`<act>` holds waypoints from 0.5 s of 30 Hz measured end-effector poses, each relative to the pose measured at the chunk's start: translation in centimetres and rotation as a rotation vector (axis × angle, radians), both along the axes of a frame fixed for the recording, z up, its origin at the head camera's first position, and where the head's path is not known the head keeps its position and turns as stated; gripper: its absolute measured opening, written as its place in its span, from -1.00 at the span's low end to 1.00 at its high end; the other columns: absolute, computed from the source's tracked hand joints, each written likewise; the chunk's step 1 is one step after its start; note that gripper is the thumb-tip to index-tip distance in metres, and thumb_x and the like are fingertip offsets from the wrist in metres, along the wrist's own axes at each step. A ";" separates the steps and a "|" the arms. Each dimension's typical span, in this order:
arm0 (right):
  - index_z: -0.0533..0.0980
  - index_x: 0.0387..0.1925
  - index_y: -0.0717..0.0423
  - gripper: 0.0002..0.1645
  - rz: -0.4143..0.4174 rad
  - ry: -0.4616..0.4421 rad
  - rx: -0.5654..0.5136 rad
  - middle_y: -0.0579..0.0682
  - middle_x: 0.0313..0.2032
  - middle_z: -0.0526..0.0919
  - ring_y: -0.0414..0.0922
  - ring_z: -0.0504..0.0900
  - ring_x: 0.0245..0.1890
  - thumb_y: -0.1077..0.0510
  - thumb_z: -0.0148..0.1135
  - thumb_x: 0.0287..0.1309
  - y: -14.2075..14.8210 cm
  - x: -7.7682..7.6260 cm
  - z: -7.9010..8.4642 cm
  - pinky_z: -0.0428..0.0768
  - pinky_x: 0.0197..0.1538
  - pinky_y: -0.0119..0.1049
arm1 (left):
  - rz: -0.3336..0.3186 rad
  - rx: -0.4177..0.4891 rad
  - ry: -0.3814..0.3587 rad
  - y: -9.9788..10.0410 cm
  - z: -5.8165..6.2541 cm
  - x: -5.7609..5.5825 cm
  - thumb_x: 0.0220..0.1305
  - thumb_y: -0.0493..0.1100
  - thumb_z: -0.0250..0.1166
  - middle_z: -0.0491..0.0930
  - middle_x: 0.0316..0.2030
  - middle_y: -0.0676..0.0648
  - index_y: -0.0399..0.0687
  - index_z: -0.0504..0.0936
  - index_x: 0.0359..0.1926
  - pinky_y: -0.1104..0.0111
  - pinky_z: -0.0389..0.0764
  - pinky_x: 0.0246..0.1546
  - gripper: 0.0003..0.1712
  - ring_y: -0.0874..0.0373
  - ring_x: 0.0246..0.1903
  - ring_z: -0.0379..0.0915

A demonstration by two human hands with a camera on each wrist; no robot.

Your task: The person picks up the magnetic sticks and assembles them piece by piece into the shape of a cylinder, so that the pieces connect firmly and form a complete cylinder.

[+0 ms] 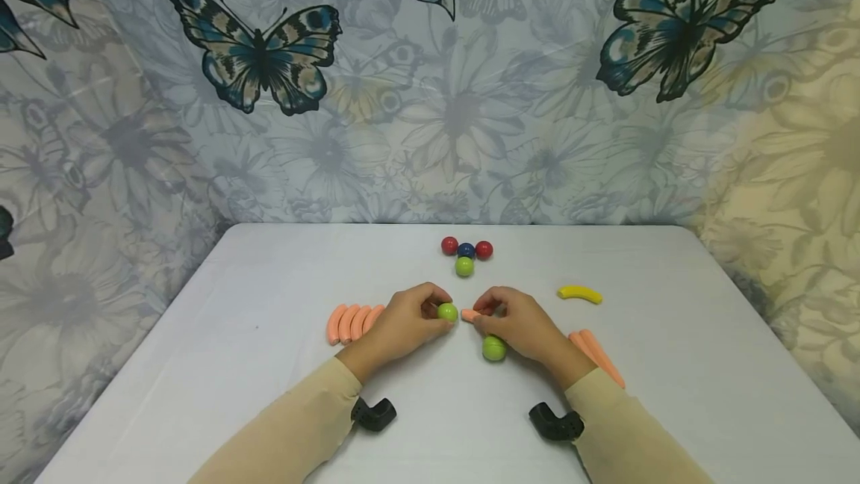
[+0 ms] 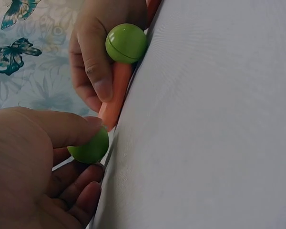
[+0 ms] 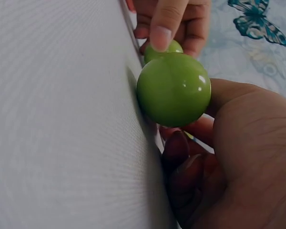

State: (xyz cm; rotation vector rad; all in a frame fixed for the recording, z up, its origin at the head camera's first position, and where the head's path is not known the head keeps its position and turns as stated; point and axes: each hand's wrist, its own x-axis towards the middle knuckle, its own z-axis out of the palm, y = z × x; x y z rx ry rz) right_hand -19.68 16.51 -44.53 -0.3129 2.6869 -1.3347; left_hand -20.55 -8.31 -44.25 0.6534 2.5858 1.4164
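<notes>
We see both hands meeting near the mid. of the white table [image 1: 430, 432]. The L hand [image 1: 407, 317] has its thumb & fingers curled round a small green ball [image 1: 448, 311], pinching it just L of the orange stick [image 1: 468, 315]. From the head view we make out a thin gap btwn ball & stick tip; we can't tell if the ball rests on the tabletop.

The R hand [image 1: 517, 325] pinches that orange stick btwn thumb & fingers, its free end pointing twd the L hand. A second green ball [image 1: 493, 349] sits on the near side of the R hand, v. close to the thumb; we can't tell if they touch. Its seam line shows in the L wrist view.

L of the L hand we've got a row of curved orange pieces [image 1: 346, 324], side by side, the last partly hidden. Two straight orange pieces [image 1: 598, 358] lie by the R forearm, w/ a yellow curved piece [image 1: 580, 294] farther back.

Twd the far edge we see a cluster: two red balls [image 1: 449, 245], a blue ball [image 1: 466, 250] btwn them & a third green ball [image 1: 464, 267] in front. Behind: butterfly-print cloth [image 1: 463, 118].
</notes>
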 end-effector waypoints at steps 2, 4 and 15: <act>0.71 -0.11 -0.06 -0.88 0.011 0.002 -0.001 -0.13 -0.23 0.67 -0.04 0.52 -0.29 0.09 0.50 0.38 0.0 0.1 0.1 0.50 -0.21 -0.12 | -0.003 -0.008 0.014 0.1 0.0 0.1 0.38 -0.17 0.55 0.71 -0.15 0.14 -0.04 0.71 0.11 0.29 0.66 -0.11 -0.67 0.24 -0.14 0.64; 0.71 -0.10 -0.06 -0.87 0.022 0.004 0.004 -0.13 -0.22 0.67 -0.04 0.51 -0.29 0.10 0.51 0.37 0.0 0.1 0.1 0.49 -0.22 -0.13 | -0.005 -0.015 0.023 0.1 -0.1 0.1 0.38 -0.17 0.55 0.72 -0.15 0.15 -0.04 0.72 0.11 0.30 0.66 -0.12 -0.67 0.26 -0.15 0.64; 0.71 -0.07 -0.05 -0.83 0.029 -0.003 0.007 -0.13 -0.19 0.67 -0.03 0.52 -0.27 0.16 0.51 0.34 -0.1 0.1 -0.1 0.49 -0.17 -0.11 | 0.003 -0.002 0.026 0.1 -0.2 0.1 0.39 -0.15 0.54 0.72 -0.07 0.13 -0.06 0.72 0.14 0.29 0.66 -0.09 -0.65 0.23 -0.11 0.64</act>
